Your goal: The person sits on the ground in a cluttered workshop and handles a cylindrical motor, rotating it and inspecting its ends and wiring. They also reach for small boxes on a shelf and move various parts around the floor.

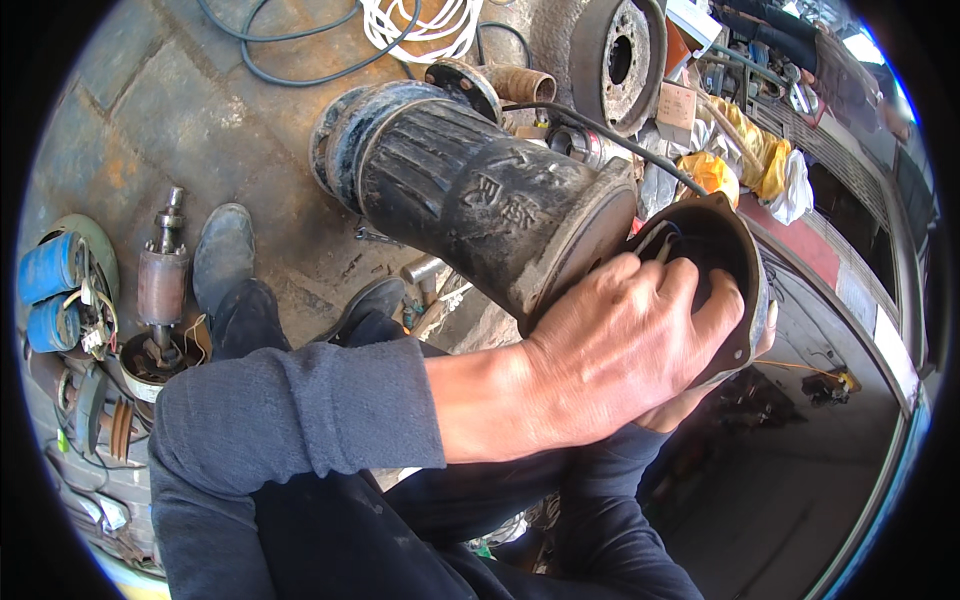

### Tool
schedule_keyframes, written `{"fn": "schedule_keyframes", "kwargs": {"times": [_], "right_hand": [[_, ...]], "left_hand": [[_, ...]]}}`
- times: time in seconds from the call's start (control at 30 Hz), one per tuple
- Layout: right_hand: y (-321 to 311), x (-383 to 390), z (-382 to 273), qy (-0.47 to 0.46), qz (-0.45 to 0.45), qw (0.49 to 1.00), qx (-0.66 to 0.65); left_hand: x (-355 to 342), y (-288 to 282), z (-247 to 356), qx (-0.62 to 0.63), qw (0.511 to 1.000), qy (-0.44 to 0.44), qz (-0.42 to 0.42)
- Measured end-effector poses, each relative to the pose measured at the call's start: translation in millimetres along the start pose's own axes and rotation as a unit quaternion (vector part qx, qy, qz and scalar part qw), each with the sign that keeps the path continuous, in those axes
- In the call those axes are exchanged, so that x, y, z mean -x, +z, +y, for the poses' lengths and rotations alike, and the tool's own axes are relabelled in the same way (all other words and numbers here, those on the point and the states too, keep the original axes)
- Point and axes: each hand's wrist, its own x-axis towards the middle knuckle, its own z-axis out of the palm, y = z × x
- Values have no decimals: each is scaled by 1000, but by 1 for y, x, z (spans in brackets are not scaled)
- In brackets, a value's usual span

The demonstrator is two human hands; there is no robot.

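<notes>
Clearly, the dark cover (722,232) lies at both hands (628,345), the left partly inside.

Workshop: motor housing (470,185), bare rotor (162,285)

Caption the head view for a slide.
Left hand partly inside a dark metal cover, right hand outside it, ribbed black housing alongside.

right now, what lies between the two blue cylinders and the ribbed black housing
In the head view, left to right: a brownish cylinder on a metal shaft, then a grey boot, then floor up to the housing.
</notes>
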Motion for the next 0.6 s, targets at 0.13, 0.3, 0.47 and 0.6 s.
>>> {"fn": "schedule_keyframes", "kwargs": {"times": [0.13, 0.3, 0.47, 0.6], "right_hand": [[-14, -11, 14, 4, -36, 995, -89], [-23, -15, 39, -122, -66, 990, 2], [-23, -13, 38, -66, -87, 993, -35], [-12, -11, 19, -11, -101, 986, -132]], "left_hand": [[6, 0, 0, 152, 983, -85, -63], [7, -4, -10, 242, 963, -91, -69], [4, -7, -9, 255, 962, -89, -25], [6, -3, -9, 247, 965, -80, 39]]}}
